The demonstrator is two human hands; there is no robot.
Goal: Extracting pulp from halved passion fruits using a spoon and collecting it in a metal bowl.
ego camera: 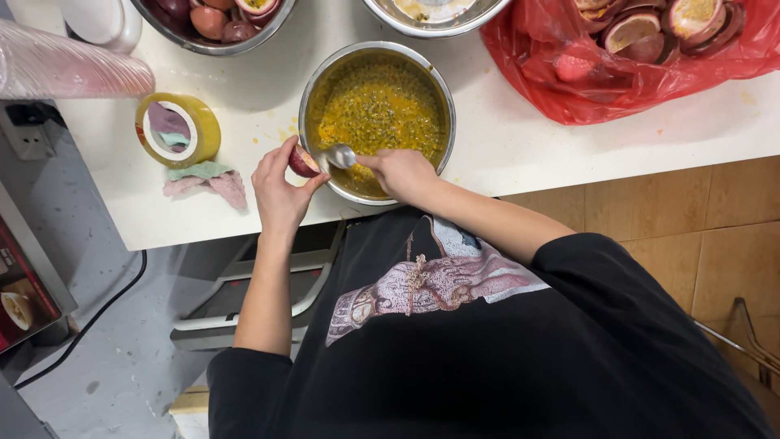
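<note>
My left hand holds a halved passion fruit at the near rim of a steel bowl filled with yellow seedy pulp. My right hand grips a metal spoon, its bowl touching the cut face of the fruit half. Both hands are over the bowl's near edge, at the front of the white counter.
A red plastic bag of emptied fruit shells lies at the right back. A steel bowl of whole and halved fruit and another steel bowl stand at the back. A yellow tape roll and a cloth lie left.
</note>
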